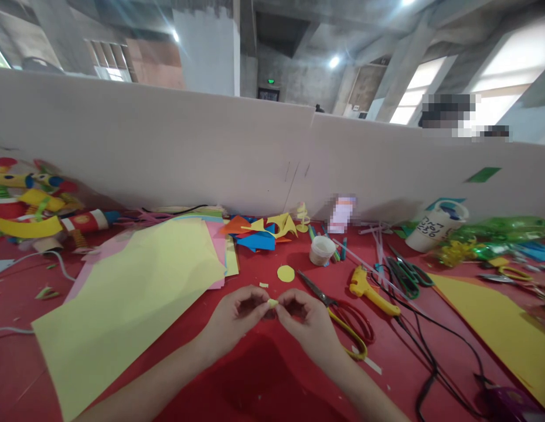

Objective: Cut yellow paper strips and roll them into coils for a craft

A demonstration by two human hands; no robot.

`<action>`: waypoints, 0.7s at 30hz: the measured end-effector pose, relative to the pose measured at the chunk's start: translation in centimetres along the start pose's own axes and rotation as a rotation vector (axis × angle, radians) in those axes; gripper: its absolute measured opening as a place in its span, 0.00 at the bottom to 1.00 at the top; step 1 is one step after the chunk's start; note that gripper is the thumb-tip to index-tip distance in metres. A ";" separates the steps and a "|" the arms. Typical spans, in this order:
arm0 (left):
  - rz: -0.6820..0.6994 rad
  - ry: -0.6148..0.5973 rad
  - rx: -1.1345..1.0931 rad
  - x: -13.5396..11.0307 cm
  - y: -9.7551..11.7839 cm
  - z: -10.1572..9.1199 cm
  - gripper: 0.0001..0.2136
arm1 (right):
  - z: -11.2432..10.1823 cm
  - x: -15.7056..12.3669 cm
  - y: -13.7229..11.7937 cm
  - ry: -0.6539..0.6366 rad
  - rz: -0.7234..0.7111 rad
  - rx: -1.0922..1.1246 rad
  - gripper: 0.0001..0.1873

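Observation:
Above the red table, my left hand [237, 313] and my right hand [305, 316] meet fingertip to fingertip. Both pinch a small piece of pale yellow paper [272, 303], mostly hidden by the fingers. Just beyond them lies a yellow paper circle [285, 273], with a tiny yellow scrap [264, 285] to its left. Scissors with red and yellow handles [351, 328] rest right beside my right hand, blades pointing away to the left. To the left of my left hand are large pale yellow sheets [145, 299] over pink ones.
A yellow glue gun [371, 293] with black cable lies right of the scissors. Farther back stand a small white tub [322, 251] and coloured paper scraps [259, 239]. Green-handled scissors [406, 272] and orange-yellow sheets [496, 322] lie right. A white partition [167, 146] borders the far edge.

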State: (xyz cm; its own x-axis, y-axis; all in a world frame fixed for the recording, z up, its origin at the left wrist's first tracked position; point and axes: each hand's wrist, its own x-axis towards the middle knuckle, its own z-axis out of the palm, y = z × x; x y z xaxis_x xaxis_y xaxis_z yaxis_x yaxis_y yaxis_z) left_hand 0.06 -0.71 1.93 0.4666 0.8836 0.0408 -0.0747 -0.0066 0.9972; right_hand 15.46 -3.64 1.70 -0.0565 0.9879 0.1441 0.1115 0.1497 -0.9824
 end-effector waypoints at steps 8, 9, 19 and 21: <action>0.045 -0.002 0.140 -0.2 -0.3 -0.3 0.03 | -0.3 -0.2 0.0 0.007 -0.048 -0.159 0.04; 0.048 0.005 0.148 -0.1 -0.3 -0.3 0.03 | -0.3 -0.2 -0.1 -0.001 -0.049 -0.158 0.04; 0.211 0.039 0.364 -0.4 -0.5 -0.3 0.04 | -0.2 -0.2 0.0 0.044 -0.096 -0.222 0.04; 0.315 0.063 0.465 -0.6 -0.4 -0.4 0.04 | -0.2 -0.4 0.0 0.101 -0.231 -0.324 0.03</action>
State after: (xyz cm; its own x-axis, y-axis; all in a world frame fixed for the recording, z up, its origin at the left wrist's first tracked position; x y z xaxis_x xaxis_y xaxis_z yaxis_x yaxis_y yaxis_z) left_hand -0.50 -1.03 1.49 0.4299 0.8316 0.3516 0.2007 -0.4677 0.8608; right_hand 15.67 -4.03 1.69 -0.0209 0.9233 0.3835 0.4146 0.3571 -0.8370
